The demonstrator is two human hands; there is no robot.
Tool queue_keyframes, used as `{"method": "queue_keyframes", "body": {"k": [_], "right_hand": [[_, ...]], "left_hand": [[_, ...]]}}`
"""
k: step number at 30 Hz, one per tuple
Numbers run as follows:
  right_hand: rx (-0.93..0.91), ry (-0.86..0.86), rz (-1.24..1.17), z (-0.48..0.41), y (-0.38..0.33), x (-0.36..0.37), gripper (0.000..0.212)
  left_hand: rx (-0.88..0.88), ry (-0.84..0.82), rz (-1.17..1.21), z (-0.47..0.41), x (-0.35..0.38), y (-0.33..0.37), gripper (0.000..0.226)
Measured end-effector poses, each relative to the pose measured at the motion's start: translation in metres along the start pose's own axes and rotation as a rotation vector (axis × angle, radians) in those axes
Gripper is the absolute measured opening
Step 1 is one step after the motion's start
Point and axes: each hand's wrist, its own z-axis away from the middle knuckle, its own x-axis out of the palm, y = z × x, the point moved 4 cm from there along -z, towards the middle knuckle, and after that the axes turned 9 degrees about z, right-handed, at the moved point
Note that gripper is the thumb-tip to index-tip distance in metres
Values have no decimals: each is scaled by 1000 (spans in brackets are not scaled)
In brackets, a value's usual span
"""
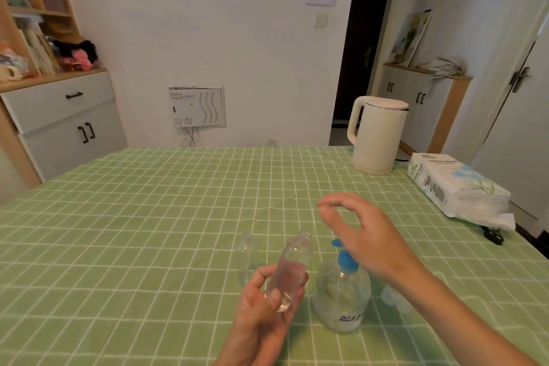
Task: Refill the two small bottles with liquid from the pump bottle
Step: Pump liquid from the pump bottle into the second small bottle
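Observation:
My left hand [267,309] grips a small clear bottle [292,270], uncapped and tilted with its open neck toward the pump. A second small clear bottle [246,258] stands upright on the green checked cloth just left of it. The clear pump bottle [341,297] with a blue pump head [346,260] stands to the right. My right hand [356,232] hovers over the pump head with fingers loosely bent, holding nothing. A small clear cap-like piece [392,296] lies under my right forearm.
A white electric kettle [378,137] stands at the table's far right. A pack of tissue paper [457,187] lies along the right edge, with a dark plug [494,236] beside it. Cabinets line the walls beyond the table [133,217].

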Motion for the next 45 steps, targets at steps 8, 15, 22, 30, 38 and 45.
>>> {"method": "queue_keyframes", "body": {"k": [8, 15, 22, 30, 38, 45], "right_hand": [[-153, -280, 271, 14, -36, 11, 58], [-205, -269, 304, 15, -41, 14, 42], [-178, -273, 430, 19, -34, 18, 65], [-101, -1, 187, 14, -13, -1, 56], [-11, 69, 48, 20, 12, -11, 51], [43, 81, -35, 23, 26, -12, 39]], "left_hand": [[57, -66, 15, -1, 11, 3, 90], [124, -175, -390, -1, 12, 17, 56], [307, -156, -1019, -1, 10, 26, 56], [371, 8, -1255, -16, 0, 5, 58], [423, 134, -1390, -35, 1, -3, 50], [406, 167, -1477, -47, -2, -7, 52]]}}
